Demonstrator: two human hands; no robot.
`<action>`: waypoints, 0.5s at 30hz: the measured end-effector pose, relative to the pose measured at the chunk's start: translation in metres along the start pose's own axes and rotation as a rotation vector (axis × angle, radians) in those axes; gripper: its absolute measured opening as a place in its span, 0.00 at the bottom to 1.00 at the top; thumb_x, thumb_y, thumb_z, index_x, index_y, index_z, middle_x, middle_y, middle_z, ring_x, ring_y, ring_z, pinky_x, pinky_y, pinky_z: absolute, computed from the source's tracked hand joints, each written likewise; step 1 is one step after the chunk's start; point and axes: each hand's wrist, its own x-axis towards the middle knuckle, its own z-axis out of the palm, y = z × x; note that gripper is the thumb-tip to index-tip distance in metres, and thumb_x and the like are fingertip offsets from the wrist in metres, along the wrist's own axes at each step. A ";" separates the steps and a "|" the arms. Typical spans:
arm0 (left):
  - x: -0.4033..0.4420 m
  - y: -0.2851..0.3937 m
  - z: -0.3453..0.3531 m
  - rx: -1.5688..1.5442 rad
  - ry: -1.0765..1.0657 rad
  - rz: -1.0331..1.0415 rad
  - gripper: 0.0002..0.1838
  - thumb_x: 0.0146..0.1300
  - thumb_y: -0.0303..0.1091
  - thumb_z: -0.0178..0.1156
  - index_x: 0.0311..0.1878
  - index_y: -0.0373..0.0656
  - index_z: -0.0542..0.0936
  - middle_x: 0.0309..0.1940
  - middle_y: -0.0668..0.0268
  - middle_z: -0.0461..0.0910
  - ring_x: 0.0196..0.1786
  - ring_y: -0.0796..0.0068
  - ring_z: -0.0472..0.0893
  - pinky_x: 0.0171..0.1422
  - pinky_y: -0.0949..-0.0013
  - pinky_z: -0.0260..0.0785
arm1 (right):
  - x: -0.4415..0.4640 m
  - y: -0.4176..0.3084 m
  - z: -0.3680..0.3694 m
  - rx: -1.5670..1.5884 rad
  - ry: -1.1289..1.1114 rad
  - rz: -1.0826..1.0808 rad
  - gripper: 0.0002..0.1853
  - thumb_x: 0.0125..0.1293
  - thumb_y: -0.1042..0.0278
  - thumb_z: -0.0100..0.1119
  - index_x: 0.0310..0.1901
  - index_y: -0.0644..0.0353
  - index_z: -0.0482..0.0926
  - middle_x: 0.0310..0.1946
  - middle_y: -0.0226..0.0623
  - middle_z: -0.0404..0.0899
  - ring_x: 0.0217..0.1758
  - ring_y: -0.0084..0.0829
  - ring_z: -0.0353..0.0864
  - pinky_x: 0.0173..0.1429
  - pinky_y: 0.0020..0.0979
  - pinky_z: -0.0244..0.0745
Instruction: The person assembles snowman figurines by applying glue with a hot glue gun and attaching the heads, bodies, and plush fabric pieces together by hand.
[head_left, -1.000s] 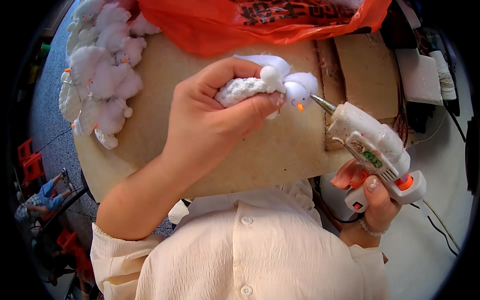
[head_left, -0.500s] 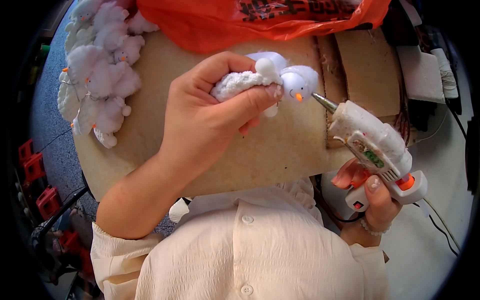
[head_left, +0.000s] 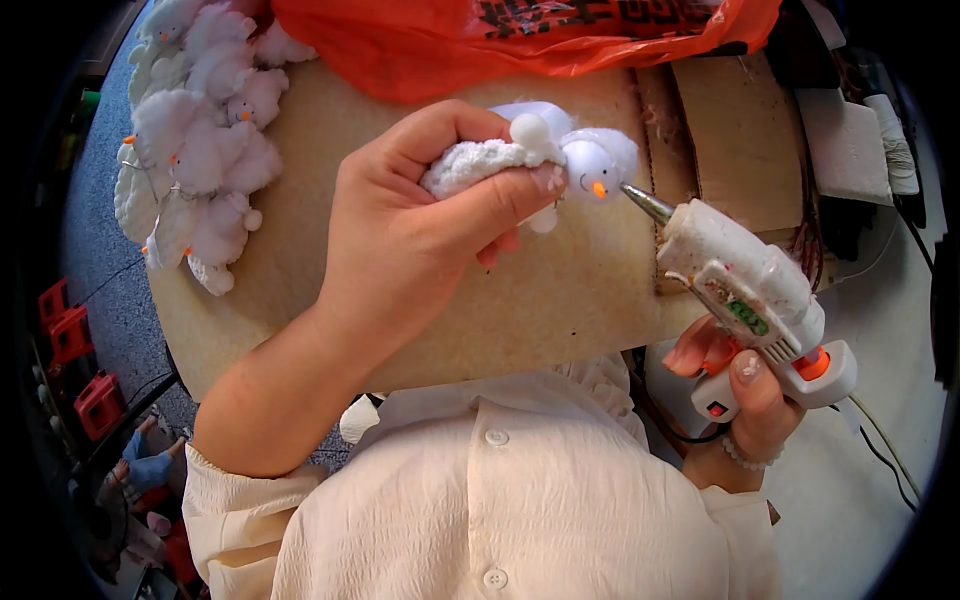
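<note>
Over the table, my left hand [head_left: 420, 200] is closed around the body of a small white snowman [head_left: 592, 168] lying on its side. The snowman has a smiling head, an orange nose, white pompoms and a bumpy white body that my fingers partly cover. My right hand [head_left: 745, 385] grips a white hot glue gun [head_left: 745, 275] by its handle. Its metal nozzle points up and left, with the tip at or very near the edge of the snowman's head; whether they touch I cannot tell.
Several fluffy white snowmen [head_left: 205, 150] are piled at the table's left edge. A red plastic bag [head_left: 520, 50] lies across the back of the table [head_left: 540, 310]. Cardboard [head_left: 740, 140] lies at the back right, beside a white foam block [head_left: 845, 150]. Cables hang at the right.
Both hands, the snowman and the glue gun are nearly still, shifted only slightly. At the lower left, part of another person has come into view.
</note>
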 end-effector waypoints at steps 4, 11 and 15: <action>0.000 -0.001 -0.001 -0.031 0.002 -0.004 0.08 0.56 0.25 0.65 0.38 0.39 0.78 0.28 0.67 0.80 0.22 0.83 0.74 0.22 0.79 0.65 | 0.001 0.000 0.010 -0.087 0.083 -0.046 0.18 0.50 0.61 0.60 0.30 0.72 0.73 0.20 0.49 0.75 0.22 0.38 0.77 0.31 0.37 0.77; 0.001 0.003 0.000 -0.053 0.000 -0.045 0.08 0.57 0.28 0.65 0.39 0.39 0.77 0.28 0.66 0.80 0.21 0.83 0.74 0.22 0.79 0.65 | 0.000 0.006 -0.002 0.003 -0.043 -0.030 0.27 0.47 0.69 0.61 0.50 0.75 0.75 0.30 0.43 0.82 0.29 0.27 0.81 0.39 0.25 0.76; 0.001 0.004 0.000 -0.053 0.008 -0.061 0.09 0.57 0.30 0.64 0.39 0.38 0.78 0.28 0.65 0.80 0.21 0.82 0.74 0.21 0.79 0.65 | 0.000 0.005 0.003 -0.011 -0.024 -0.015 0.24 0.48 0.70 0.61 0.48 0.75 0.76 0.30 0.43 0.81 0.29 0.26 0.81 0.39 0.25 0.75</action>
